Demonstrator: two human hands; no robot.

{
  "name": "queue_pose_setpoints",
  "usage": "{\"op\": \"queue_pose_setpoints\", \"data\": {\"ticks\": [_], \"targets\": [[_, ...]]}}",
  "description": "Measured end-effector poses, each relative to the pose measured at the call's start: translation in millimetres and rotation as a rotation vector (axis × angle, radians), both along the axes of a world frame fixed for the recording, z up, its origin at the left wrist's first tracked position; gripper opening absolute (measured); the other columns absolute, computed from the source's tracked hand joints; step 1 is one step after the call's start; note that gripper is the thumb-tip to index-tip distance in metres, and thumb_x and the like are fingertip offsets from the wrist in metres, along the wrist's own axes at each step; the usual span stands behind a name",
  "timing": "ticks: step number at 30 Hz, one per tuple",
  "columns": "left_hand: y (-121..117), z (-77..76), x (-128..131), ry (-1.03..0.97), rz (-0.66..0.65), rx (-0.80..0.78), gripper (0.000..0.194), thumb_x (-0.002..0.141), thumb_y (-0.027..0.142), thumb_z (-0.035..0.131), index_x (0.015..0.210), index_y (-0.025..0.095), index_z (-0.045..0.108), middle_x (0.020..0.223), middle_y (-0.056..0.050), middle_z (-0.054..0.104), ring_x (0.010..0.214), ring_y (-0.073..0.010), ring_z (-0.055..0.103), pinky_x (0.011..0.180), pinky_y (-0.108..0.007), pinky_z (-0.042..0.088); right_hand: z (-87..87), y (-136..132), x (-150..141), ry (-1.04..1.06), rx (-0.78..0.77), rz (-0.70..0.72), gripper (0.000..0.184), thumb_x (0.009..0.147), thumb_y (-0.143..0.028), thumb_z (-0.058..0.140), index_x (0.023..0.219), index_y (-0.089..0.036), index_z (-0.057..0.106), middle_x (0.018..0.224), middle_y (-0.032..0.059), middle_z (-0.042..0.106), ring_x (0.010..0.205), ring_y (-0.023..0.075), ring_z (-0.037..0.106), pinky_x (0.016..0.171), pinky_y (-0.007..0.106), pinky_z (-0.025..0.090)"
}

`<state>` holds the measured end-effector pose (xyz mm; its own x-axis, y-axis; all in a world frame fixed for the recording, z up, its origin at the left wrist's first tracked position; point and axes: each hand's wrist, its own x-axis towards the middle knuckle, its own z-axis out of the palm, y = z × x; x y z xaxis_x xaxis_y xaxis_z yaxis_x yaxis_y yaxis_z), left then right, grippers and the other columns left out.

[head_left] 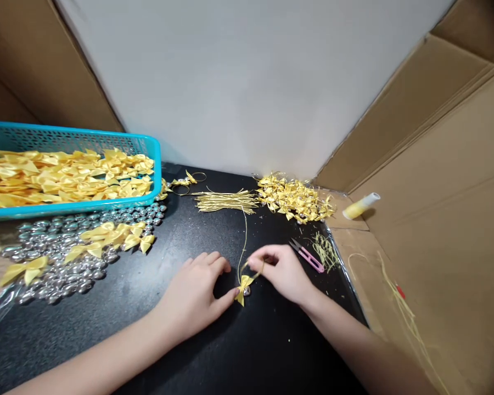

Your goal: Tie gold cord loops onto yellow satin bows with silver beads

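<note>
My left hand (195, 291) lies on the black table (214, 351), its thumb tip pressing a small yellow ribbon bow (243, 286) with a silver bead under it. My right hand (283, 271) pinches a thin gold cord (244, 241) just above the bow; the cord runs up toward a bundle of gold cords (226, 201). The two hands are close together, on either side of the bow.
A turquoise basket (107, 204) full of yellow bows stands at the left. Silver beads (61, 258) with loose bows spread in front of it. Finished bows pile (294, 198) lies at the back. Pink thread snips (308, 255) and a yellow tube (360, 206) lie right, by cardboard walls (444, 181).
</note>
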<state>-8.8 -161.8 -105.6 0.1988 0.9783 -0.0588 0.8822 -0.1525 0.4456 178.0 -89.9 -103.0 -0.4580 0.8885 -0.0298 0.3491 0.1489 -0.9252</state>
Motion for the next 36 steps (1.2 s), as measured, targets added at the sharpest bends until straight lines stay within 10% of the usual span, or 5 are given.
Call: {"op": "queue_pose_setpoints", "data": {"ticks": [5,22,36], "targets": [[-5.8,-19.4,14.0,0.033,-0.005,-0.003,0.018,0.087,0.036,0.057,0.089,0.019,0.061,0.092,-0.007,0.065,0.088,-0.0281,0.063,0.073,-0.041,0.045,-18.1,-20.0,9.7,-0.18,0.107,0.092,0.011,0.075,-0.013,0.073,0.071,-0.023,0.076,0.105,0.0049,0.075,0.103,0.0227,0.063,0.093,0.042,0.046],[29.2,-17.9,17.0,-0.706,0.009,-0.314,0.018,0.086,0.035,0.055,0.082,0.019,0.06,0.069,0.0,0.065,0.059,-0.014,0.057,0.053,-0.023,0.043,-26.8,-14.1,13.0,0.024,0.165,-0.139,0.008,0.078,-0.018,0.071,0.071,-0.022,0.072,0.083,0.005,0.074,0.084,0.0203,0.063,0.076,0.035,0.05],[33.4,-32.8,20.7,-0.775,-0.057,-0.344,0.031,0.092,0.043,0.052,0.079,0.017,0.062,0.066,0.001,0.059,0.057,-0.0109,0.049,0.051,-0.02,0.04,-30.1,-11.3,13.9,0.083,0.16,-0.156,0.009,0.079,-0.018,0.07,0.072,-0.022,0.07,0.082,0.0032,0.073,0.084,0.0184,0.063,0.079,0.034,0.05]]}}
